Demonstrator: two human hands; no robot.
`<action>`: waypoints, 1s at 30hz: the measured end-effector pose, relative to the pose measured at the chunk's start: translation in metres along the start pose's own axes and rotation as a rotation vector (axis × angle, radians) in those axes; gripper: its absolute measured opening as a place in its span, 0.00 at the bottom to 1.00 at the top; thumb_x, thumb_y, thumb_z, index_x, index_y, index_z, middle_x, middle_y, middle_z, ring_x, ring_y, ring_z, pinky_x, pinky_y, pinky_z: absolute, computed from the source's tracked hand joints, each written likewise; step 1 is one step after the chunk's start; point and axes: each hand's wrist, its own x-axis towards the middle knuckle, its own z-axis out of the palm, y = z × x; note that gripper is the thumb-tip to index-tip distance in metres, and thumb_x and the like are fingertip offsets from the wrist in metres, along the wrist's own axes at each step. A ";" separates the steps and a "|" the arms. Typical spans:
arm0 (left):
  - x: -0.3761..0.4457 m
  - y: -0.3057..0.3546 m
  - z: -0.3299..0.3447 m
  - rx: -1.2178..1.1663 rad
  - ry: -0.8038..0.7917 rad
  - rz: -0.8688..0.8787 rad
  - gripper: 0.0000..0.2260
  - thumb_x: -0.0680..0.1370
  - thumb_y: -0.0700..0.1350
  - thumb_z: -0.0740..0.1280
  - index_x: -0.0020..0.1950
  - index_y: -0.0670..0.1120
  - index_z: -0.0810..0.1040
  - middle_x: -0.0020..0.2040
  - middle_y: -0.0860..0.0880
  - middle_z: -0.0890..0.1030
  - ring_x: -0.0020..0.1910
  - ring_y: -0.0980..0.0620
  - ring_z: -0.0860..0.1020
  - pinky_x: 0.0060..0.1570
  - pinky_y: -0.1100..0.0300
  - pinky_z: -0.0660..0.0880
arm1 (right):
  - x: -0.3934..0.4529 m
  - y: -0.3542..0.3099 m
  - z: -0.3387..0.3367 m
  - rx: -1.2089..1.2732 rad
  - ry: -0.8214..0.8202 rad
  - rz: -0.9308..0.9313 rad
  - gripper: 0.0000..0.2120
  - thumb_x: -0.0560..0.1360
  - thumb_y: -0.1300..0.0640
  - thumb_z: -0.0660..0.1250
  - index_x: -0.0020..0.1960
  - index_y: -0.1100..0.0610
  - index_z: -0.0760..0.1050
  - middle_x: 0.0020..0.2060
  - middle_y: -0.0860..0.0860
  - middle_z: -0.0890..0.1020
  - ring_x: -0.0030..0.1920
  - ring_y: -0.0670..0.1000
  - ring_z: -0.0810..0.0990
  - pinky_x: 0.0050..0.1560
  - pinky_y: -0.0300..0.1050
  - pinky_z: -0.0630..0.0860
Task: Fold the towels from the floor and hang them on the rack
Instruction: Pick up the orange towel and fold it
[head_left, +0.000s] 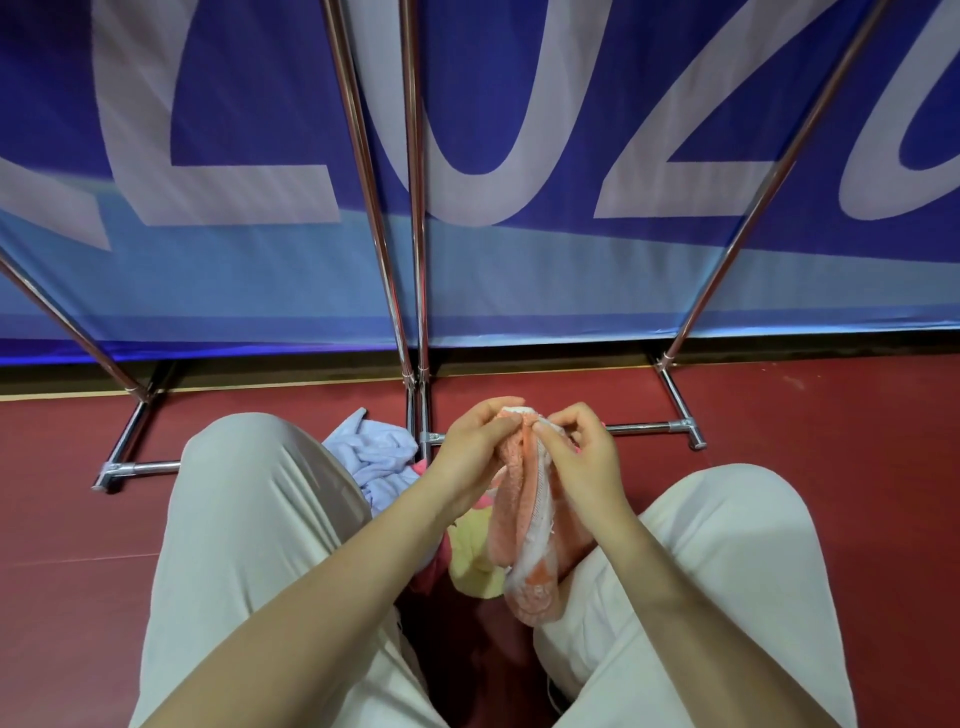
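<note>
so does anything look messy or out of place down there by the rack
Yes. A white towel lies crumpled on the floor by the rack base, with a yellow one bunched between the knees. The peach towel, pinched at its top by both the left hand and right hand, hangs unfolded.

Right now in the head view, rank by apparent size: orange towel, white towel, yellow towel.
1. Orange towel, held up by both hands, so nearness inflates it.
2. White towel, partly hidden behind the knee.
3. Yellow towel, mostly covered.
True sizes can't be told, since 2 and 3 are both partly hidden.
</note>
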 end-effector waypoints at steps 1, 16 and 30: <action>0.000 -0.001 -0.002 0.033 0.010 0.008 0.07 0.80 0.34 0.61 0.53 0.42 0.77 0.44 0.44 0.81 0.37 0.53 0.79 0.36 0.63 0.76 | 0.000 -0.001 0.000 0.001 -0.001 0.002 0.08 0.74 0.63 0.69 0.39 0.57 0.73 0.34 0.47 0.76 0.36 0.43 0.74 0.39 0.34 0.70; -0.003 0.000 -0.020 0.234 0.191 0.150 0.07 0.79 0.40 0.67 0.40 0.46 0.78 0.30 0.56 0.76 0.30 0.61 0.73 0.32 0.69 0.71 | -0.004 -0.008 -0.007 0.076 0.027 0.044 0.07 0.75 0.59 0.70 0.41 0.60 0.75 0.39 0.54 0.82 0.41 0.46 0.80 0.43 0.37 0.75; -0.010 -0.001 -0.005 0.319 0.237 0.308 0.12 0.81 0.38 0.61 0.48 0.51 0.83 0.48 0.53 0.84 0.51 0.57 0.81 0.57 0.62 0.75 | -0.007 -0.024 0.000 0.107 -0.087 0.007 0.04 0.74 0.65 0.70 0.43 0.58 0.82 0.37 0.47 0.84 0.41 0.42 0.81 0.43 0.32 0.74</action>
